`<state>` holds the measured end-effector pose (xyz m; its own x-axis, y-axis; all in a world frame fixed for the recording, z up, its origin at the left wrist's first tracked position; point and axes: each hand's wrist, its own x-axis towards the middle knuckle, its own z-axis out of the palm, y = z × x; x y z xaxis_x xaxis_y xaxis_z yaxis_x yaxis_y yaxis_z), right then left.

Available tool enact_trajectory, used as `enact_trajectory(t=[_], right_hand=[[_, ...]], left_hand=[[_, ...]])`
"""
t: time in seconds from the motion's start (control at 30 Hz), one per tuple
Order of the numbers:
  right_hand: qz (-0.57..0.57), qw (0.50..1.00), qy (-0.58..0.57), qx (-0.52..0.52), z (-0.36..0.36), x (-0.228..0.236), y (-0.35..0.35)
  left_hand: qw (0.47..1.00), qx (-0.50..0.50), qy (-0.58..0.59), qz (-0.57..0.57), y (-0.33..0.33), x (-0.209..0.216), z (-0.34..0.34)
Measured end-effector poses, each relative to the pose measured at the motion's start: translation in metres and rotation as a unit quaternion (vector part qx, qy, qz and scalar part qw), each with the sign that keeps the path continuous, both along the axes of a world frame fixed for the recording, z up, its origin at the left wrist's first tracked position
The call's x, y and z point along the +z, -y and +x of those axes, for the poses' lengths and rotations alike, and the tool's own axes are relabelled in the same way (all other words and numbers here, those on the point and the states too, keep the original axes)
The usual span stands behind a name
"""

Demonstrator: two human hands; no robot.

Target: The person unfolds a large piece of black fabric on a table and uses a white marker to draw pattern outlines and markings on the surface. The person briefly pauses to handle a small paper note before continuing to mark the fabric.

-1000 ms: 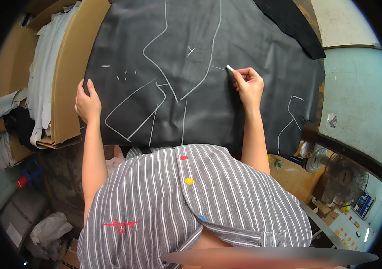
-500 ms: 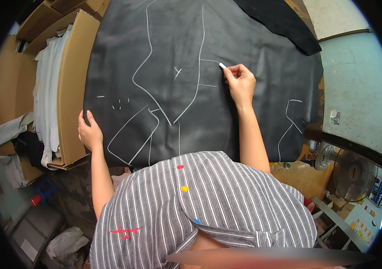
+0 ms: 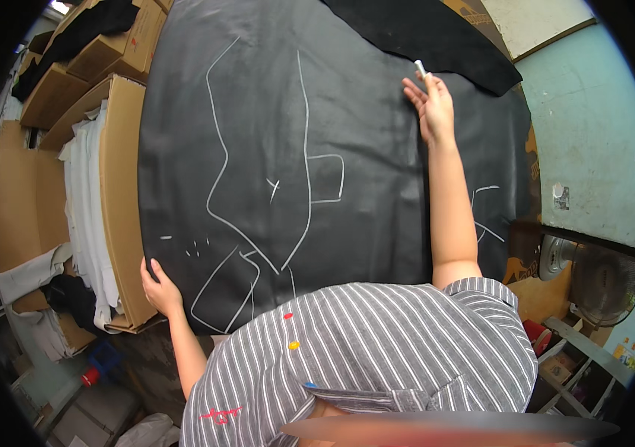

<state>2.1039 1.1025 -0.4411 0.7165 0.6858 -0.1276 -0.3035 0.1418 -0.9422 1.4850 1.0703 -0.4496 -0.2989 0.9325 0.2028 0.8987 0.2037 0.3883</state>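
Note:
A large black leather-like sheet [image 3: 377,223] spreads before me, marked with white outlines. My right hand [image 3: 435,112] is raised at the upper right, pinching a short white chalk stick [image 3: 419,68] between thumb and fingertips, its other fingers loosely spread. Near the sheet's middle, a small three-sided outline [image 3: 343,177] joins a long curved line. My left hand [image 3: 161,289] rests at the sheet's left edge with thumb and fingers outstretched, holding nothing that shows.
Left of the sheet stands an open cardboard box [image 3: 120,201] packed with pale folded material [image 3: 88,208]. A separate black piece [image 3: 436,37] lies across the far right part. Beyond the right edge are a pale blue-green surface [image 3: 593,134] and a fan [image 3: 600,287].
The small outline beside the long line has gained its outer side. My right hand has moved up and away from it with the chalk. The view has shifted, so more of the far side shows.

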Motion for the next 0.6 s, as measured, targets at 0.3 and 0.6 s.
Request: enact_trajectory(t=[0.3,0.6], right_hand=[[-0.064,0.996,0.038,0.040,0.087,-0.015,-0.086],[-0.207,0.900,0.348,0.160,0.171,0.051,-0.157]], left_hand=[[1.000,0.006,0.011,-0.007,0.000,0.004,0.006],[1.000,-0.001,-0.019,-0.010,0.003,0.006,0.001]])
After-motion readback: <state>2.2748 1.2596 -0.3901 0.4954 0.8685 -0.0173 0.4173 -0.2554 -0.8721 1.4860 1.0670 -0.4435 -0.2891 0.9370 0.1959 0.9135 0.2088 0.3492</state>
